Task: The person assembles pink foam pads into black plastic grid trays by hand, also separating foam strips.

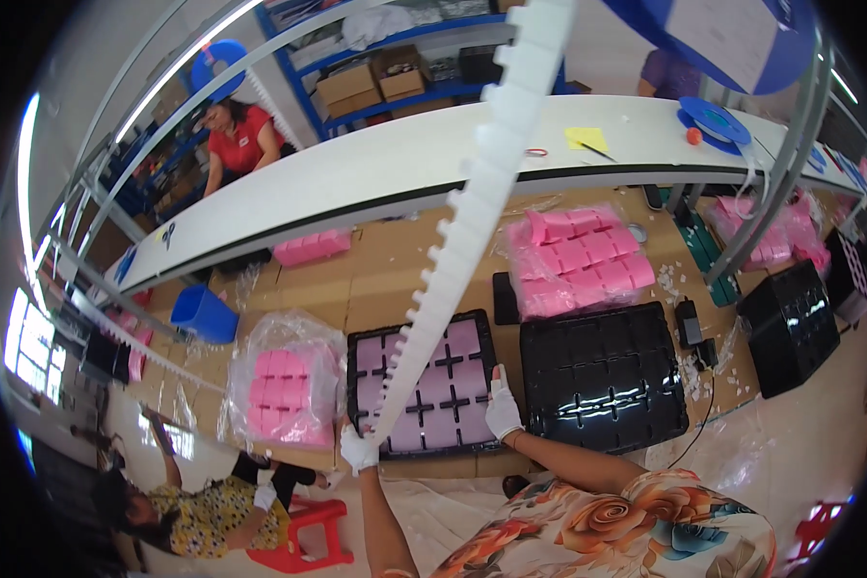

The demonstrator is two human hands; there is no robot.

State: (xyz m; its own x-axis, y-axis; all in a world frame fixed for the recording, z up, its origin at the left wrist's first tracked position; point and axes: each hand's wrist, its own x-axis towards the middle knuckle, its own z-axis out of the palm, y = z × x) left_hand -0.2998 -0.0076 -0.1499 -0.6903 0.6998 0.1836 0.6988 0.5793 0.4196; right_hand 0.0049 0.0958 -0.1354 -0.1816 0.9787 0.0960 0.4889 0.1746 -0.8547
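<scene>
Black compartment tray point(424, 385), just below picture centre: its square cells are filled with pale pink pads, with black cross-shaped dividers showing between them. At its 3 o'clock, touching or nearly so, a second black tray point(602, 376) with glossy cells and no pads. At the first tray's 9 o'clock, a clear bag of pink foam squares point(284, 390); at its 1 o'clock, a larger bag of pink foam pieces point(573, 260). A blue bin point(205, 314) sits at 10 o'clock.

A white notched strip point(462, 222), toothed along one edge, runs from 12 o'clock down across the filled tray. Left hand point(358, 449), white-gloved, fingers closed on the strip's lower end at the tray's near edge. Right hand point(501, 409), gloved, fingers together, resting flat on the tray's right rim.
</scene>
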